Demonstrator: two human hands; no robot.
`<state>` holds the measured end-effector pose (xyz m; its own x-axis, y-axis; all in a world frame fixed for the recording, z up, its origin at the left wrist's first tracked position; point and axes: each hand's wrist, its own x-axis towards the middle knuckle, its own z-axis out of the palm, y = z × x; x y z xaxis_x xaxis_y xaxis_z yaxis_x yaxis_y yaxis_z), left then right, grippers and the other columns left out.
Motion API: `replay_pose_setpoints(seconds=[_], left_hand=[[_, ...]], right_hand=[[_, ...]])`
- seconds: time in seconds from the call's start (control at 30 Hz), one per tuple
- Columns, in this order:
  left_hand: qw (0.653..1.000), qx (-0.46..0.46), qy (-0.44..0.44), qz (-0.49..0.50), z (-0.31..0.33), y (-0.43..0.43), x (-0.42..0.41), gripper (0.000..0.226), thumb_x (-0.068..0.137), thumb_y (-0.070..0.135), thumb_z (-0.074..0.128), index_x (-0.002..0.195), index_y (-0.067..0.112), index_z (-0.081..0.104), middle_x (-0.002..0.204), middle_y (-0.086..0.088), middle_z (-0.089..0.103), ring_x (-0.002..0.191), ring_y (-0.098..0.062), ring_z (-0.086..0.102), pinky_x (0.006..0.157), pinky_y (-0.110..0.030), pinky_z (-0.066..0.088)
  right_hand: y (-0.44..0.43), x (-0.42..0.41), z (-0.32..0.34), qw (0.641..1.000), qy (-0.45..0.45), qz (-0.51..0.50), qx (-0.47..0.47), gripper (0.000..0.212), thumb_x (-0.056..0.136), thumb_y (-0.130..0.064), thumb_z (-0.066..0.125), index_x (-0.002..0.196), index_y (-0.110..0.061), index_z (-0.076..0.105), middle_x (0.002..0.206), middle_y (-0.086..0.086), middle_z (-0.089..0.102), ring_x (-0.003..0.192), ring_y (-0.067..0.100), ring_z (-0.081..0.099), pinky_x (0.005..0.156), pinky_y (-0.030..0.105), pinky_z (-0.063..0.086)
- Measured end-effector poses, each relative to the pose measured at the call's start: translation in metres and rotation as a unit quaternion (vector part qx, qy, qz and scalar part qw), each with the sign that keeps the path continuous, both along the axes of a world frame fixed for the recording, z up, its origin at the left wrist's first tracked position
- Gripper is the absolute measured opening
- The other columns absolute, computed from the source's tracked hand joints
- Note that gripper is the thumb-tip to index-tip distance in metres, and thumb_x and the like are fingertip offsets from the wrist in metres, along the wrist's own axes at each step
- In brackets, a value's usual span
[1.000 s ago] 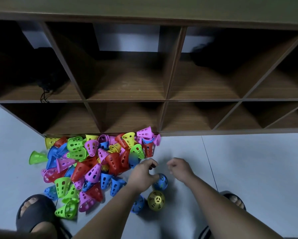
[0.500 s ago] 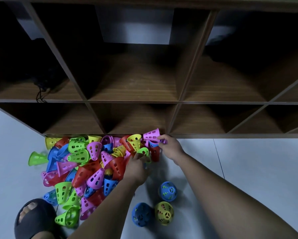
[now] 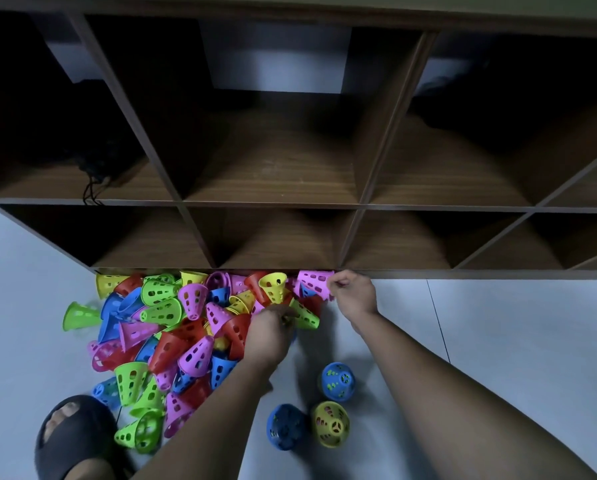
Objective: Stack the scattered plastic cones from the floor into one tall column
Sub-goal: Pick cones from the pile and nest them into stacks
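A heap of perforated plastic cones [image 3: 172, 337] in red, blue, green, yellow and purple lies on the pale floor against the shelf's base. My right hand [image 3: 354, 294] pinches the rim of a purple cone [image 3: 313, 282] at the heap's far right corner. My left hand [image 3: 273, 332] is closed over the heap's right side on a green cone [image 3: 305, 315]; its fingertips are hidden. Three cones stand upright apart from the heap: a blue one [image 3: 338, 381], a darker blue one [image 3: 285, 429] and a yellow one [image 3: 331, 423].
A dark wooden cubby shelf [image 3: 276, 206] rises directly behind the heap, with a black cable [image 3: 93, 188] in its upper left cubby. My left foot in a black slipper [image 3: 72, 438] rests at the heap's near left. Bare floor [image 3: 515, 341] lies to the right.
Both hands have left the three upright cones and reached forward into the heap's right side. My right hand took hold of the purple cone by the shelf base. The view has leaned closer.
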<state>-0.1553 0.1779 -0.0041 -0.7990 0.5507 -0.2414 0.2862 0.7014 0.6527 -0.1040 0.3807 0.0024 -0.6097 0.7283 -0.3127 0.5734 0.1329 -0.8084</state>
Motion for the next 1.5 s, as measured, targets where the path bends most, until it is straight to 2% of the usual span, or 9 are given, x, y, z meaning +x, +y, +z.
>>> replay_pose_setpoints(seconds=[0.1,0.23,0.47,0.63,0.77,0.97,1.13,1.33,1.5], left_hand=[[0.994,0.066,-0.034,0.078,0.020,-0.004,0.004,0.017,0.101,0.018,0.067,0.106,0.034,0.071,0.100,0.015,0.073,0.088,-0.003,0.070,0.079,-0.028,0.062],[0.975,0.135,-0.071,0.161,0.038,-0.010,0.014,0.027,0.102,0.016,0.066,0.110,0.041,0.061,0.096,0.014,0.073,0.075,-0.009,0.073,0.065,-0.037,0.066],[0.917,0.244,-0.154,0.275,0.065,-0.009,0.035,0.029,0.103,0.010,0.058,0.101,0.039,0.065,0.094,0.002,0.074,0.073,-0.018,0.065,0.065,-0.046,0.061],[0.906,0.270,-0.232,0.228,0.077,-0.003,0.047,0.017,0.105,0.008,0.057,0.104,0.021,0.069,0.098,-0.002,0.072,0.081,-0.015,0.063,0.062,-0.024,0.052],[0.925,0.236,-0.270,0.127,0.074,-0.004,0.055,0.017,0.102,0.000,0.057,0.107,0.013,0.068,0.103,-0.007,0.072,0.092,-0.018,0.067,0.072,-0.022,0.054],[0.951,0.169,-0.258,0.020,0.056,-0.009,0.066,0.012,0.103,0.003,0.058,0.105,0.010,0.067,0.102,-0.017,0.073,0.086,-0.016,0.068,0.062,-0.013,0.049],[0.966,0.115,-0.230,-0.006,0.034,-0.009,0.073,0.012,0.102,0.009,0.062,0.099,0.018,0.069,0.094,-0.003,0.075,0.087,-0.017,0.072,0.081,-0.034,0.062],[0.987,0.010,-0.147,-0.068,0.018,-0.006,0.071,0.012,0.096,0.020,0.071,0.104,0.029,0.067,0.089,0.007,0.075,0.080,-0.006,0.071,0.073,-0.023,0.057],[0.990,-0.036,-0.117,-0.074,0.002,-0.004,0.058,0.018,0.096,0.029,0.071,0.114,0.028,0.069,0.100,0.009,0.075,0.087,-0.007,0.069,0.070,-0.019,0.050]], right_hand=[[0.000,0.020,0.006,0.998,0.028,-0.038,-0.049,0.010,0.085,-0.012,0.075,0.082,-0.021,0.074,0.082,-0.004,0.077,0.077,0.016,0.073,0.069,0.029,0.054],[-0.001,0.052,0.013,0.988,0.032,-0.072,-0.132,0.013,0.089,-0.004,0.072,0.094,-0.016,0.070,0.093,0.007,0.076,0.079,0.023,0.073,0.061,0.025,0.049],[-0.005,0.105,0.018,0.956,-0.018,-0.055,-0.289,0.013,0.098,-0.003,0.064,0.105,-0.008,0.074,0.092,0.012,0.076,0.075,0.017,0.066,0.062,0.025,0.047],[-0.014,0.128,0.020,0.954,-0.061,0.016,-0.293,0.022,0.097,0.005,0.055,0.104,-0.004,0.074,0.080,0.009,0.071,0.063,0.013,0.058,0.054,0.023,0.040],[-0.018,0.137,0.016,0.960,-0.107,0.063,-0.252,0.034,0.087,0.010,0.046,0.101,-0.005,0.073,0.082,0.012,0.071,0.062,0.016,0.057,0.052,0.024,0.037],[-0.015,0.149,0.009,0.965,-0.138,0.080,-0.209,0.031,0.087,0.009,0.051,0.090,-0.013,0.072,0.078,0.009,0.071,0.064,0.019,0.059,0.053,0.025,0.041],[-0.016,0.151,0.002,0.966,-0.146,0.084,-0.195,0.030,0.088,0.008,0.052,0.086,-0.014,0.072,0.075,0.012,0.069,0.060,0.019,0.060,0.052,0.024,0.041],[-0.015,0.140,-0.009,0.968,-0.157,0.077,-0.180,0.022,0.094,-0.003,0.058,0.084,-0.016,0.073,0.076,0.009,0.071,0.062,0.021,0.065,0.062,0.032,0.049],[-0.001,0.122,-0.020,0.978,-0.160,0.073,-0.115,0.012,0.079,-0.021,0.064,0.080,-0.023,0.076,0.082,0.003,0.077,0.080,0.028,0.076,0.063,0.033,0.056]])
